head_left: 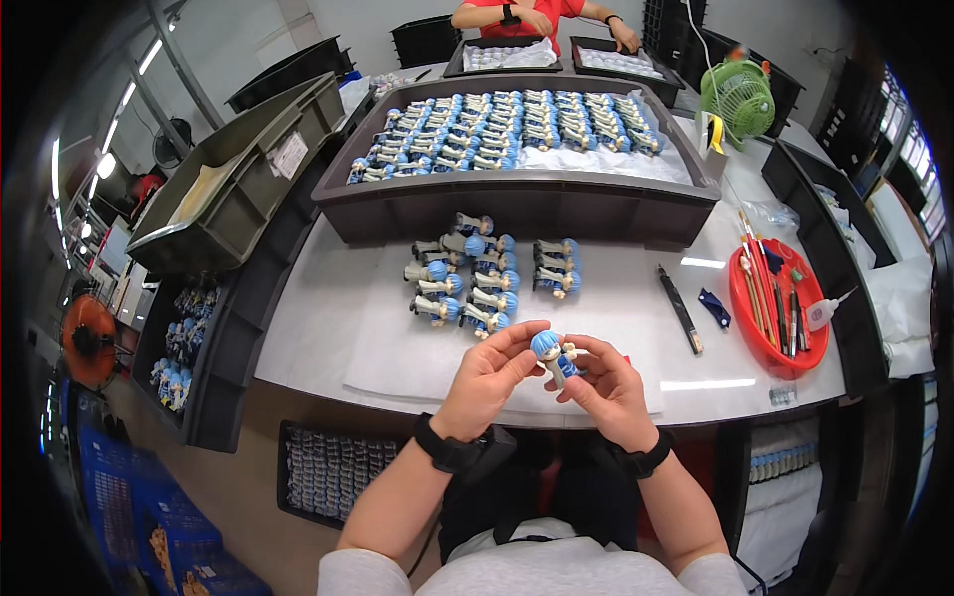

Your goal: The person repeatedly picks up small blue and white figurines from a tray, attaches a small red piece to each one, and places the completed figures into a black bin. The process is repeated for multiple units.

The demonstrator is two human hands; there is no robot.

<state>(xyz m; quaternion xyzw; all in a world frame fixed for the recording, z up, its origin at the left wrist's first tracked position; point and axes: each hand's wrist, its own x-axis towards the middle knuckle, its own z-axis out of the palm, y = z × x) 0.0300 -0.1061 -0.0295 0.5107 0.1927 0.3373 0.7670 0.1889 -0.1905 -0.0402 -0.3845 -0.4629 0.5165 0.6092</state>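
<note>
Above the front of the white table (pixel 328 343), I hold a small blue-haired figurine (pixel 547 347) upright between both hands. My left hand (pixel 489 382) is closed on its left side, with thumb and fingertips at the head and body. My right hand (pixel 610 389) pinches it from the other side near the blue lower part. My fingers cover some of the body. Just beyond my hands, several similar figurines (pixel 494 281) lie on their sides in two columns, and a short column of figurines (pixel 556 268) lies to the right.
A large grey tray (pixel 517 199) holds rows of figurines behind. To the right are a black pen-like stick (pixel 680 310), a small dark-blue piece (pixel 714 308), a red basket (pixel 740 298) with brushes and a green fan (pixel 737 99). A person in red (pixel 566 12) works across the table.
</note>
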